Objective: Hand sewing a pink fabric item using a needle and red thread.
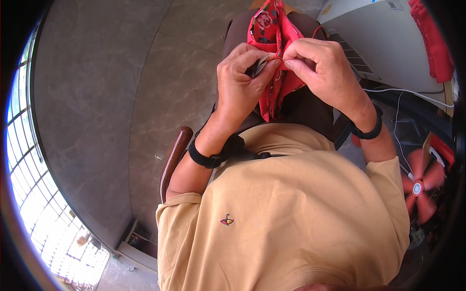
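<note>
A piece of red floral fabric [263, 20] hangs folded over my lap. Its edge is pinched between the thumb and forefinger of my left hand [245, 72]. Tucked in the same palm is a small dark and metal tool [258, 67] with narrow blades, which looks like thread snips. My right hand [323, 65] is closed in a pinch right beside the left fingertips, at the fabric's seam. Something thin and yellowish shows between the two hands, too small to name. The lower part of the cloth falls between my wrists.
A brown chair armrest [175, 157] stands by my left elbow. To the right are a white cabinet [388, 43], more red cloth [434, 46] over its edge, a white cable [403, 90] and a red-bladed fan [422, 186]. A barred window [36, 189] is at far left.
</note>
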{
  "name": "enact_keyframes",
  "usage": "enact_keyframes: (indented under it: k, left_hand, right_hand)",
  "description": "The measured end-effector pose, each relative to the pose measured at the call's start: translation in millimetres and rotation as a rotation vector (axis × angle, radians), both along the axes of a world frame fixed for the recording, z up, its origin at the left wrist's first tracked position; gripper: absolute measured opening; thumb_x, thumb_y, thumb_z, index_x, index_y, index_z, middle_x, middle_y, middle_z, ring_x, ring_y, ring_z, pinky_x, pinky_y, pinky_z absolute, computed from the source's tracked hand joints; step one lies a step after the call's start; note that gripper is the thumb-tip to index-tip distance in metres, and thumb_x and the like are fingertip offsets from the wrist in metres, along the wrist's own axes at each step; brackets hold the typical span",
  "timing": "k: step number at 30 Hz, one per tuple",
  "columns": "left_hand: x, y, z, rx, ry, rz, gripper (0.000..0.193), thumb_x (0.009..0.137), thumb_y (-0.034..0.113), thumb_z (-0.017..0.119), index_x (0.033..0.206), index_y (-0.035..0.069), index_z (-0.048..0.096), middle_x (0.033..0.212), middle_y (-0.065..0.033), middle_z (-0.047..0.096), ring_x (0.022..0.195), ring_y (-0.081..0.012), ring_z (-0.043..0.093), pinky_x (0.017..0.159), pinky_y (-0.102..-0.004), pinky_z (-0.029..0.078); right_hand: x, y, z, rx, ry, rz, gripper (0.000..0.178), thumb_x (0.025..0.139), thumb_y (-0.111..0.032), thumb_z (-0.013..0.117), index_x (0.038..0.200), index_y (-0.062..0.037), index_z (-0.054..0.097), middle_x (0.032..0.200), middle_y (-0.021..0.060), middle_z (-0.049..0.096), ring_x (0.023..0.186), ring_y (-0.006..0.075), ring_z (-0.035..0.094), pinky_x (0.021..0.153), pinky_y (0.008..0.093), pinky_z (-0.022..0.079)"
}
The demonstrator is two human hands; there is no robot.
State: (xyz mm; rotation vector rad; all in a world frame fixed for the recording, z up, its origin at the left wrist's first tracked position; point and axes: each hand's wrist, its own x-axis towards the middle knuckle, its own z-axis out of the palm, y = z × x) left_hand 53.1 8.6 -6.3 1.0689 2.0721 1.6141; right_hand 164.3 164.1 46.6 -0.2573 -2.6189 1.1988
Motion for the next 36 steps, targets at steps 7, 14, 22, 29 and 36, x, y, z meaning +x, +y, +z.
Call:
enact_keyframes:
  k: [7, 14, 22, 29, 36]
  left_hand:
    - [0.6, -0.6, -2.4, 0.000, -0.027, 0.007, 0.014, 0.079, 0.007, 0.083, 0.091, 0.002, 0.075, 0.081, -0.0096, 0.068, 0.070, -0.0231, 0.066, 0.065, -0.0324, 0.051]
    - [3.7, -0.8, -8.0, 0.042, -0.049, 0.014, 0.014, 0.079, 0.005, 0.082, 0.092, 0.005, 0.076, 0.083, -0.0087, 0.070, 0.075, -0.0237, 0.066, 0.070, -0.0329, 0.052]
    - [3.0, -1.6, -11.2, 0.024, -0.023, -0.037, 0.013, 0.085, -0.002, 0.078, 0.098, 0.001, 0.076, 0.090, -0.0031, 0.069, 0.081, -0.0093, 0.062, 0.073, -0.0234, 0.049]
    - [2.6, -0.6, -9.6, 0.040, -0.052, -0.078, 0.011, 0.085, -0.003, 0.077, 0.095, 0.001, 0.074, 0.088, -0.0031, 0.068, 0.080, -0.0093, 0.062, 0.073, -0.0236, 0.049]
    - [-4.8, 0.8, -11.0, 0.006, -0.094, -0.090, 0.009, 0.089, -0.001, 0.075, 0.098, 0.001, 0.073, 0.086, -0.0011, 0.065, 0.079, -0.0072, 0.060, 0.072, -0.0230, 0.048]
  right_hand:
    - [-2.0, -4.0, -3.7, -0.072, 0.035, -0.026, 0.003, 0.086, 0.000, 0.067, 0.086, 0.0010, 0.064, 0.075, 0.0154, 0.066, 0.067, 0.0317, 0.066, 0.061, 0.0370, 0.050]
    - [-2.8, -4.8, -3.8, -0.150, -0.003, -0.031, 0.003, 0.087, 0.002, 0.066, 0.087, 0.0015, 0.064, 0.073, 0.0131, 0.066, 0.067, 0.0242, 0.068, 0.061, 0.0331, 0.051]
    - [0.2, -5.9, -3.1, -0.433, -0.069, -0.101, 0.009, 0.089, 0.004, 0.065, 0.095, 0.0012, 0.060, 0.079, 0.0106, 0.064, 0.069, 0.0139, 0.069, 0.058, 0.0268, 0.052]
    - [-17.5, -0.9, -5.1, -0.182, 0.006, 0.039, 0.009, 0.092, -0.002, 0.063, 0.089, 0.0022, 0.056, 0.078, 0.0123, 0.060, 0.062, 0.0179, 0.066, 0.057, 0.0332, 0.050]
    - [-53.9, 34.5, 10.8, -0.448, -0.061, 0.031, 0.012, 0.100, -0.012, 0.060, 0.094, -0.0020, 0.055, 0.081, 0.0078, 0.065, 0.065, 0.0143, 0.069, 0.056, 0.0260, 0.053]
